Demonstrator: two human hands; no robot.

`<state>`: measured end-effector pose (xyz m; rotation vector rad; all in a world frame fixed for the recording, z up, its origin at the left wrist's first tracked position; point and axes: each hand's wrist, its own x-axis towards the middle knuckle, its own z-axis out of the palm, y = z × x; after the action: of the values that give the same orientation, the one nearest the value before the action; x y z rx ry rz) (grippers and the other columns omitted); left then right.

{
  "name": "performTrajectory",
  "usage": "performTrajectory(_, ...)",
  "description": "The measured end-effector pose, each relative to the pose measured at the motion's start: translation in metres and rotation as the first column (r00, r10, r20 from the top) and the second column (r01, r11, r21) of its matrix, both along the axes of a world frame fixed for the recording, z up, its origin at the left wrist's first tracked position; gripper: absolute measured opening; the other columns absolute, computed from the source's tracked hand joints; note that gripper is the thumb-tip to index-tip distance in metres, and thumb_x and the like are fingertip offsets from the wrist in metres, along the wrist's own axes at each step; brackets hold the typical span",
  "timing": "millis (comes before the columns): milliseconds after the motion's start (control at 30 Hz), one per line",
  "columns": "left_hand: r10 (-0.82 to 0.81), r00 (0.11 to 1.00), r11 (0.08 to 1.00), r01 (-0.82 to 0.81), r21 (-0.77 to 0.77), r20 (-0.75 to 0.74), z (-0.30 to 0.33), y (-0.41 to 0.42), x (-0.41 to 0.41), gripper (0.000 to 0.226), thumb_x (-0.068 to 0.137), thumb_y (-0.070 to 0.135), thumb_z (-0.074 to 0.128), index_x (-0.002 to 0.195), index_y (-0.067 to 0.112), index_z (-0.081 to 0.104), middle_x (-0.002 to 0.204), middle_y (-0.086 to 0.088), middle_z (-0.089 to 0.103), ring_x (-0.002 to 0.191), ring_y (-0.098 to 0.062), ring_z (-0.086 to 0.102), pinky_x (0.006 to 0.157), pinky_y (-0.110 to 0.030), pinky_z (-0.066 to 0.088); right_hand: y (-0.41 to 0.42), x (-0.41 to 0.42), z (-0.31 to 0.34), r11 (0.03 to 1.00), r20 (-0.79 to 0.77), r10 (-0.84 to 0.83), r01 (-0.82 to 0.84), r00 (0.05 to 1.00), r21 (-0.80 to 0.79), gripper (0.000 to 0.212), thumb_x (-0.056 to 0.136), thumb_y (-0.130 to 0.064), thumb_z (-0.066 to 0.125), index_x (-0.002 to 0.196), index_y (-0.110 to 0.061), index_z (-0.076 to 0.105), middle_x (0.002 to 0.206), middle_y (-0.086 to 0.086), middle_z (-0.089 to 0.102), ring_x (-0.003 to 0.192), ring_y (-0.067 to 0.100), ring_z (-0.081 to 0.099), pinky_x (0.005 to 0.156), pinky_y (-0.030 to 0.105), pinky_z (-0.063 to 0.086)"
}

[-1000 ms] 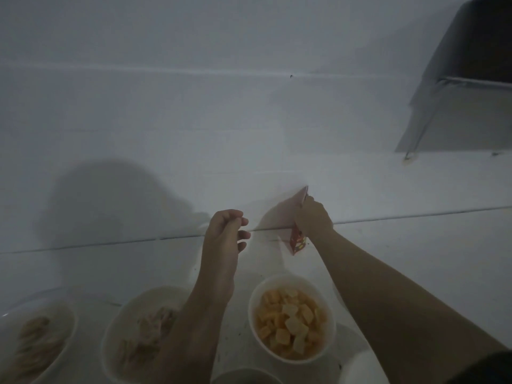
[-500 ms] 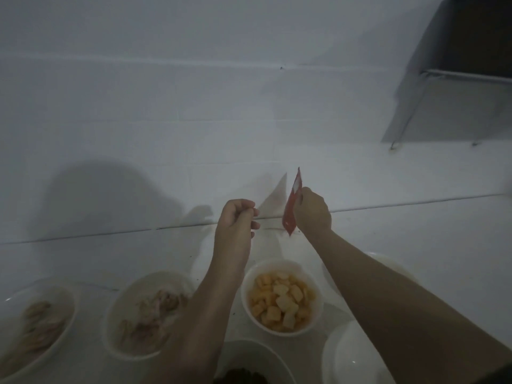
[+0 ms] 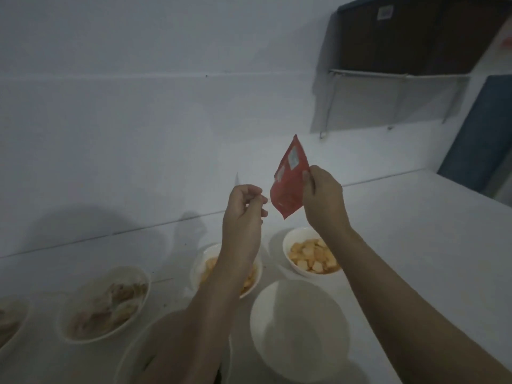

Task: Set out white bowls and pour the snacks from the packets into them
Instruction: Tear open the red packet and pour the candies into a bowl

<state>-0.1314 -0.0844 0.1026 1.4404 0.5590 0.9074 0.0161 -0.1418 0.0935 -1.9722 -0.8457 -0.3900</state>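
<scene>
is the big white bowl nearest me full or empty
Empty. The near bowl shows only bare white inside, unlike the bowl behind it, which holds orange snack pieces.

A red packet [image 3: 289, 180] hangs tilted, one corner down, pinched at its right edge by the right hand [image 3: 322, 199]. Below that hand sits a white bowl of orange squares [image 3: 311, 256]. An empty white bowl [image 3: 300, 328] lies between the forearms.

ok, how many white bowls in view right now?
6. Far-left bowl cut by the frame edge, bowl of pale snacks, bowl behind the left forearm, bowl of orange cubes, empty bowl, one under the left arm, mostly hidden.
</scene>
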Motion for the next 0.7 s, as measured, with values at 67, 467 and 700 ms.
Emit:
performTrajectory(67,-0.016,1.0,1.0,0.016,-0.008,0.009,-0.002,-0.021,0.011,0.015,0.094,0.01,0.05,0.092,0.024,0.056,0.097,0.001,0.062,0.076,-0.012,0.056,0.071,-0.024,0.045,-0.039,-0.002,0.003,0.999,-0.017,-0.011,0.012,1.0,0.036,0.034,0.105,-0.023,0.034,0.084,-0.004,0.052,0.079,0.004,0.058,0.076,0.02,0.056,0.066,0.032,0.048)
performTrajectory(467,-0.227,0.965,0.973,0.22,-0.066,-0.133,-0.033,-0.155,0.099,0.008,0.096,0.018,0.05,0.094,0.021,0.057,0.087,0.004,0.064,0.075,-0.011,0.06,0.069,-0.027,0.049,-0.217,0.022,-0.002,1.0,-0.203,0.013,-0.012,0.979,0.006,0.038,0.104,-0.033,0.037,0.097,-0.002,0.058,0.09,0.011,0.063,0.086,0.026,0.06,0.08,0.051,0.054)
performTrajectory(700,-0.297,0.927,0.955,0.295,-0.044,-0.23,-0.053,-0.217,0.133,0.014,0.099,0.026,0.047,0.095,0.018,0.058,0.093,-0.001,0.069,0.082,-0.015,0.066,0.076,-0.032,0.054,-0.275,0.044,-0.023,0.993,-0.279,0.079,-0.1,0.957,-0.062,0.034,0.104,-0.027,0.039,0.085,-0.006,0.058,0.081,0.007,0.059,0.078,0.017,0.055,0.071,0.03,0.048)
